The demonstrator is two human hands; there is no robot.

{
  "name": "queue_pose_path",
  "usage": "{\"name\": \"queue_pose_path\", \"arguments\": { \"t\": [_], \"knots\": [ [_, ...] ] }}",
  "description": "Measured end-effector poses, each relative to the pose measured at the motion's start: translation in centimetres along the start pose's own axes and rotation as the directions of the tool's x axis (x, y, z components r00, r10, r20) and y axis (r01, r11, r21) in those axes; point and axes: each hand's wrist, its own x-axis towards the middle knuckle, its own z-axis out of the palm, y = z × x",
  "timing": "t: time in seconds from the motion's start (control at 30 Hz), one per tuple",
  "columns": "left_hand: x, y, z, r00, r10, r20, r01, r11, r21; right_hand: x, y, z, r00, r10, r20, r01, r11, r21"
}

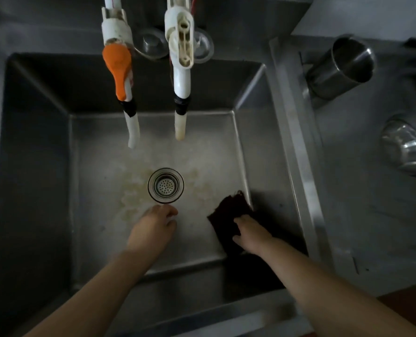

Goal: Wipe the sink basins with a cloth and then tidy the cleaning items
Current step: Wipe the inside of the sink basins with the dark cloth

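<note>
A deep steel sink basin [100, 166] fills the view, its floor stained brownish around the round drain strainer [165, 183]. A dark cloth [229, 212] lies on the basin floor at the right wall. My right hand [250, 233] presses down on the cloth's near end, fingers spread over it. My left hand [153, 227] rests on the basin floor just in front of the drain, fingers loosely bent, holding nothing.
Two white taps hang over the basin, one with an orange lever [117, 66], one plain white [181, 57]. Behind them sit two steel plugs [151, 43]. On the right drainboard stand a steel cup [343, 65] and an upturned steel bowl [406, 147].
</note>
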Motion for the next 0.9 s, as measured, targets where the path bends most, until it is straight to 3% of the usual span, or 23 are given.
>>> {"name": "queue_pose_path", "arguments": {
  "t": [0.13, 0.2, 0.3, 0.47, 0.9],
  "knots": [
    [1.3, -0.4, 1.8, 0.996, 0.072, 0.052, -0.080, 0.979, 0.190, 3.1, -0.2, 1.5, 0.982, 0.085, 0.171, -0.085, 0.996, -0.004],
    [2.2, -0.6, 2.9, 0.995, 0.076, 0.070, -0.093, 0.957, 0.276, 4.7, -0.6, 2.9, 0.982, 0.092, 0.166, -0.086, 0.995, -0.045],
    [3.5, -0.9, 4.7, 0.994, 0.053, 0.100, -0.086, 0.931, 0.354, 7.4, -1.0, 4.1, 0.998, 0.065, -0.028, -0.065, 0.998, -0.023],
    [5.5, -1.5, 6.6, 0.995, 0.056, 0.085, -0.083, 0.930, 0.358, 13.2, -1.2, 1.8, 0.959, 0.009, -0.285, -0.008, 1.000, 0.007],
    [9.2, -0.6, 4.0, 0.984, 0.020, -0.177, 0.029, 0.962, 0.271, 25.9, -4.9, -12.4, 0.884, -0.071, -0.462, 0.085, 0.996, 0.010]
  ]
}}
